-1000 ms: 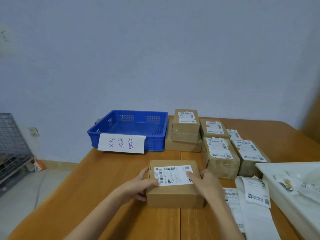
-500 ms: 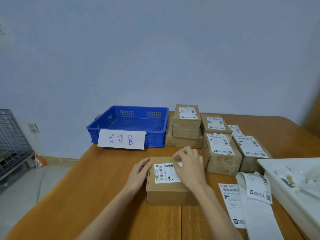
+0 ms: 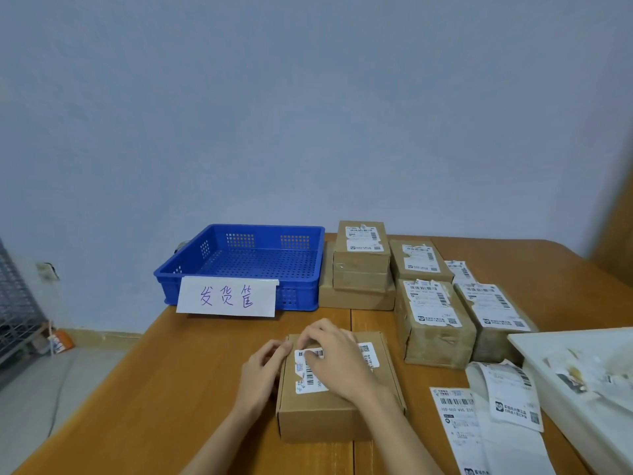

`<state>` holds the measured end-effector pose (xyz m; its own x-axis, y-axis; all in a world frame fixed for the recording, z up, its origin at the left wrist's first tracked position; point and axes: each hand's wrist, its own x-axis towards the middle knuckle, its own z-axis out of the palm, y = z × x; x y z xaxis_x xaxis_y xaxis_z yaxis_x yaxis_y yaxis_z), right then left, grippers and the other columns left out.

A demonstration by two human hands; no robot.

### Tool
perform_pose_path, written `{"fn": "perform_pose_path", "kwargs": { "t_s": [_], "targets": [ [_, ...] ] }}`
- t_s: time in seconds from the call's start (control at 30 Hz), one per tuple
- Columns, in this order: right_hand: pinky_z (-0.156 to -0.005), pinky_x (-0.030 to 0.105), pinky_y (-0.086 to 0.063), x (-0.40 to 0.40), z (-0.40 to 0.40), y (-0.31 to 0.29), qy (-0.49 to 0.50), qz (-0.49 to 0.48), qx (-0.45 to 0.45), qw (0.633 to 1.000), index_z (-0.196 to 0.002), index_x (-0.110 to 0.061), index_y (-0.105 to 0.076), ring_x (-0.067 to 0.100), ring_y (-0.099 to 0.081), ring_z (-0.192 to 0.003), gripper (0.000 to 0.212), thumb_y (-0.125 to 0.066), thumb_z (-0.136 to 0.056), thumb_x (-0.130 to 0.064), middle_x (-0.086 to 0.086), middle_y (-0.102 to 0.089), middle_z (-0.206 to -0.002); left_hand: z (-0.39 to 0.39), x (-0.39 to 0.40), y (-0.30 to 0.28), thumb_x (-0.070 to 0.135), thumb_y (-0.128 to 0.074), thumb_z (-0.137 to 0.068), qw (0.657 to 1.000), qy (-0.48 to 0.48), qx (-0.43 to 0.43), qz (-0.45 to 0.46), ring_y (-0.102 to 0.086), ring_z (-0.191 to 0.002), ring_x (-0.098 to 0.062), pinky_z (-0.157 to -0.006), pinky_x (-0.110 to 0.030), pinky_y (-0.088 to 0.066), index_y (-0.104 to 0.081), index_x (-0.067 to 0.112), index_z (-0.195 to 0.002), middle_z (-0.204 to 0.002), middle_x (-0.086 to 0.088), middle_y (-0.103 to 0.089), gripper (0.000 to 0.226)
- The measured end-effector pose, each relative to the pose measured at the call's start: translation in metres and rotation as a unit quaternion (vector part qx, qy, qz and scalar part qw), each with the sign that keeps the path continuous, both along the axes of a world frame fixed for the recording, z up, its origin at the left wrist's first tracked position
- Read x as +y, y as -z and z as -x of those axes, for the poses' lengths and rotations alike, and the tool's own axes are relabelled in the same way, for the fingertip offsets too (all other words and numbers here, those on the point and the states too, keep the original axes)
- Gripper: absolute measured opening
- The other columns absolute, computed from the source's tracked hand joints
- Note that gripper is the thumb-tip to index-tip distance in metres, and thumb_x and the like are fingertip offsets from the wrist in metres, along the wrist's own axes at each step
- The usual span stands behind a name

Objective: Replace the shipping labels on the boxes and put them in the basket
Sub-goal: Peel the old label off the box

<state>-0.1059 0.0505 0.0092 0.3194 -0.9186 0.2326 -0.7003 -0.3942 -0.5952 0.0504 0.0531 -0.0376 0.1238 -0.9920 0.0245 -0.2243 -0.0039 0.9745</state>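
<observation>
A flat brown cardboard box [image 3: 329, 418] lies on the wooden table in front of me. A white shipping label [image 3: 310, 380] with barcodes is stuck on its top. My left hand [image 3: 262, 371] holds the box's left edge with curled fingers. My right hand [image 3: 337, 361] lies over the label and hides its middle, with the fingertips resting at its upper left corner. The blue perforated basket [image 3: 267, 229] stands at the back left with nothing in it, and a white handwritten paper sign [image 3: 227, 296] hangs on its front.
Several labelled brown boxes stand at the back right, some stacked [image 3: 361, 258], others side by side [image 3: 435, 327]. Loose label sheets [image 3: 457, 426] lie at the right front. A white tray [image 3: 589, 416] holding paper scraps sits at the right edge. A wire cage [image 3: 13, 303] stands on the floor at left.
My right hand has slid from the label's right end across it to its upper left corner. My left hand stays at the box's left edge. The box has barely moved.
</observation>
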Motion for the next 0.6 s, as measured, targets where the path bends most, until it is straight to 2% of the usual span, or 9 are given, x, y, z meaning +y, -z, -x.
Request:
{"fn": "perform_pose_path", "kwargs": {
  "t_s": [0.07,0.13,0.23,0.3,0.47,0.6],
  "targets": [
    [-0.106,0.026,-0.027,-0.003,0.001,0.002,-0.001,-0.005,-0.016,1.000,-0.099,-0.033,-0.062,-0.012,-0.032,-0.102,0.014,-0.053,-0.097,-0.022,-0.020,-0.049,-0.117,0.001,0.000,0.002,0.033,-0.057,-0.099,1.000,-0.011,-0.002,0.008,-0.066,-0.067,-0.010,-0.054,-0.015,-0.043,-0.073,0.019,-0.090,-0.079,-0.002,-0.074,0.023],
    [-0.103,0.023,-0.025,-0.005,0.002,0.003,-0.001,-0.004,-0.010,1.000,-0.098,-0.034,-0.062,-0.022,-0.029,-0.095,0.013,-0.053,-0.098,-0.024,-0.020,-0.049,-0.114,0.003,0.001,0.003,0.034,-0.057,-0.098,1.000,-0.017,-0.006,0.014,-0.067,-0.069,-0.009,-0.058,-0.016,-0.043,-0.074,0.023,-0.090,-0.079,0.002,-0.075,0.022],
    [-0.098,0.022,-0.020,-0.005,0.002,0.007,0.012,0.022,0.006,1.000,-0.094,-0.036,-0.060,-0.010,-0.037,-0.102,0.011,-0.056,-0.097,-0.027,-0.021,-0.047,-0.109,0.006,0.002,0.004,0.036,-0.057,-0.098,0.999,-0.019,-0.011,0.024,-0.068,-0.074,-0.008,-0.065,-0.021,-0.046,-0.075,0.027,-0.091,-0.081,0.006,-0.075,0.021],
    [-0.097,0.021,-0.019,-0.004,0.002,0.010,0.024,0.028,-0.001,0.999,-0.091,-0.037,-0.059,-0.005,-0.040,-0.107,0.011,-0.056,-0.096,-0.028,-0.022,-0.047,-0.108,0.006,0.003,0.006,0.035,-0.058,-0.098,0.999,-0.022,-0.015,0.033,-0.068,-0.072,-0.010,-0.064,-0.023,-0.045,-0.076,0.027,-0.089,-0.079,0.005,-0.075,0.022],
    [-0.100,0.022,-0.020,-0.004,-0.002,0.015,0.035,0.050,0.002,0.998,-0.093,-0.039,-0.061,-0.005,-0.042,-0.109,0.015,-0.056,-0.096,-0.025,-0.023,-0.047,-0.108,0.005,0.002,0.009,0.031,-0.057,-0.099,0.998,-0.026,-0.022,0.053,-0.065,-0.069,-0.008,-0.061,-0.020,-0.044,-0.077,0.025,-0.088,-0.077,0.004,-0.074,0.023],
    [-0.101,0.024,-0.021,-0.004,-0.004,0.018,0.041,0.054,0.005,0.998,-0.092,-0.038,-0.061,-0.005,-0.042,-0.109,0.005,-0.057,-0.093,-0.034,-0.024,-0.047,-0.108,0.004,0.000,0.012,0.030,-0.058,-0.099,0.998,-0.029,-0.022,0.056,-0.065,-0.069,-0.009,-0.061,-0.021,-0.044,-0.077,0.026,-0.088,-0.077,0.005,-0.074,0.022]
  ]
}}
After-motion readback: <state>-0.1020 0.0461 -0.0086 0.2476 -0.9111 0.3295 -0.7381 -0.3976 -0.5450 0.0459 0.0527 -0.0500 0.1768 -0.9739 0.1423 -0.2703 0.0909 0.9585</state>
